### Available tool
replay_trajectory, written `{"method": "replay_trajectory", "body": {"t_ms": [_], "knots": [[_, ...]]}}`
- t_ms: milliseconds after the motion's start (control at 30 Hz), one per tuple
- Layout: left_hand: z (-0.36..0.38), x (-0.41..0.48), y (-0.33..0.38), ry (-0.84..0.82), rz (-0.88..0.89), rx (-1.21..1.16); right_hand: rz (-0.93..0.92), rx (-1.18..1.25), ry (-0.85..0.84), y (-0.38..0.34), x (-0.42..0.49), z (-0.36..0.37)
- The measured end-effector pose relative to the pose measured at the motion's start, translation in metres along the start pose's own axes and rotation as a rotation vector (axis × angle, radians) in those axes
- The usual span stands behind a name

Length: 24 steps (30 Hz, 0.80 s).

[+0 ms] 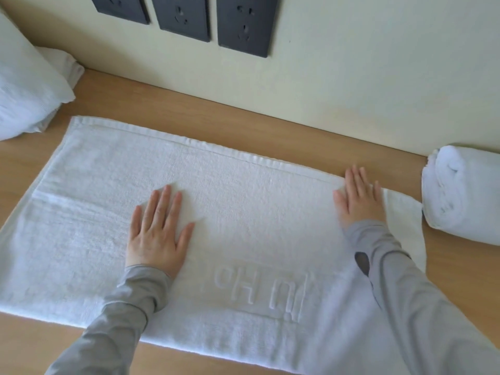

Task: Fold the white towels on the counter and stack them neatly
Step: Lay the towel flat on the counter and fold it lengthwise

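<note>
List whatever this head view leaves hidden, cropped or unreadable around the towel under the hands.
Raised lettering on the spread towel: head view, too soft to read.
Spread towel's near right corner: head view, covered by the right sleeve.
White fabric pile at left: cropped by the left edge, what it holds unclear.
Rolled towel: right end cut by the frame edge.
Wall sockets: tops cut by the top edge.

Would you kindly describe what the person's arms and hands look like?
Both arms wear long, close-fitting grey fabric sleeves: the left sleeve and right sleeve end at the wrists. The right sleeve carries a dark oval patch beside a seam. The left hand and right hand are bare: no gloves, rings or watch show.
</note>
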<state>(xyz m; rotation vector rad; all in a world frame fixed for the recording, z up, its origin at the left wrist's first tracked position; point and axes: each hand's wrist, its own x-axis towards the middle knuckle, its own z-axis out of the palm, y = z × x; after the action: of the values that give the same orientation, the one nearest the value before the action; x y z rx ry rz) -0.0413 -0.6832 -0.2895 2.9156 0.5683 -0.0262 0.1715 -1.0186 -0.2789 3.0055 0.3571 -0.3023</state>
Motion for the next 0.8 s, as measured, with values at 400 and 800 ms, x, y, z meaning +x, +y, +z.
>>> {"method": "replay_trajectory", "body": {"t_ms": [400, 800], "knots": [[-0.007, 0.0, 0.003, -0.018, 0.001, -0.028, -0.545, 0.153, 0.085, -0.154, -0.159, 0.021], [-0.007, -0.002, 0.003, -0.023, 0.01, -0.036, 0.068, 0.094, -0.021, -0.013, -0.14, 0.023]]}}
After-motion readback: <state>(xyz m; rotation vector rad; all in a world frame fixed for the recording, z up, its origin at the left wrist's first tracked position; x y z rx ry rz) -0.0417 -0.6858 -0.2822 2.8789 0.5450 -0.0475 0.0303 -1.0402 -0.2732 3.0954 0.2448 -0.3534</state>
